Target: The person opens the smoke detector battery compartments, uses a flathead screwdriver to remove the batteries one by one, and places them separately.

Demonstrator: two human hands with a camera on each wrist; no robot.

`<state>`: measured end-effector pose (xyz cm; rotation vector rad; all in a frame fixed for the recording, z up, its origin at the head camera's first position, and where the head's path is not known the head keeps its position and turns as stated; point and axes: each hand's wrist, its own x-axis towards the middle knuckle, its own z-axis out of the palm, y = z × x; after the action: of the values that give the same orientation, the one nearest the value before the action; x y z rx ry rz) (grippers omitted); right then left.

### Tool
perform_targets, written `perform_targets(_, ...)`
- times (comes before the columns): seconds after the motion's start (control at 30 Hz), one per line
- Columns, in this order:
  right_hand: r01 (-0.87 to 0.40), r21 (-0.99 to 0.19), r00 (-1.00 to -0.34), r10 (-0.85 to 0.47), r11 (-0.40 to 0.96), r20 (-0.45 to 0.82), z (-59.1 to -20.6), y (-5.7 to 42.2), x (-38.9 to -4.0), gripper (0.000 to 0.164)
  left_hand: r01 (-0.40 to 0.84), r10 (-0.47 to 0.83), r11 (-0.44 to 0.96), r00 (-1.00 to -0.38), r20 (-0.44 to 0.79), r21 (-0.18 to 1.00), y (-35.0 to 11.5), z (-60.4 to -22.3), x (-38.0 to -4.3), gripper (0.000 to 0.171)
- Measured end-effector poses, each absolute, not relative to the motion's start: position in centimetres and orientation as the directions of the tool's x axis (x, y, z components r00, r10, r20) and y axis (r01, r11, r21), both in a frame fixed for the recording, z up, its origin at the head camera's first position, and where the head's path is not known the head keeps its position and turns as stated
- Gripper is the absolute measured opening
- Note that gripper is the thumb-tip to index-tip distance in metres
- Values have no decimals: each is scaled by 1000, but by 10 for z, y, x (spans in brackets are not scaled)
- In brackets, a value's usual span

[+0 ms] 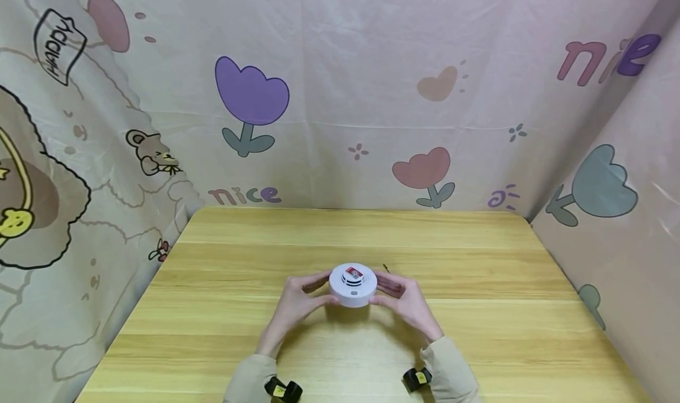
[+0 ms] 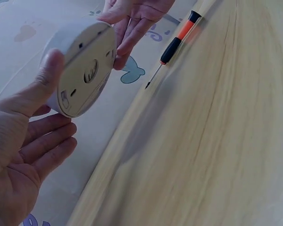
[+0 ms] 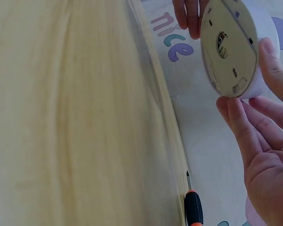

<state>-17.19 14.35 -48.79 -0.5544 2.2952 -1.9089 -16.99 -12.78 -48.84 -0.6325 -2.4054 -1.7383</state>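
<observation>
A round white smoke detector (image 1: 353,297) is held above the table between both hands, its vented top with a red label facing up in the head view. My left hand (image 1: 297,304) grips its left side, thumb at the near edge and fingers behind. On the opposite side my right hand (image 1: 406,302) grips it the same way. The flat underside of the smoke detector (image 2: 87,75) shows in the left wrist view, with small slots and an oval opening. A screwdriver (image 2: 178,40) with a black and orange handle lies on the table beyond the hands, mostly hidden in the head view.
The wooden table (image 1: 212,308) reaches back to a printed curtain (image 1: 340,96), which also hangs at both sides. Dark cameras with yellow labels sit at the wrists, by the beige sleeves (image 1: 451,367).
</observation>
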Motion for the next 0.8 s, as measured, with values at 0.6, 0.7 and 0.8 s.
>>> perform_targets(0.6, -302, -920, -918, -337, 250, 210, -494, 136, -170, 47, 262, 155, 289, -962, 225, 921, -120, -486, -170, 39)
perform_targets(0.7, -318, -907, -921, -318, 275, 226, -493, 135, -169, 44, 244, 153, 308, -967, 205, 920, -118, -486, -169, 41)
perform_targets(0.8, -312, -902, -930, -290, 298, 225, -492, 134, -169, 42, 264, 167, 339, -961, 219, 903, -118, -486, -168, 43)
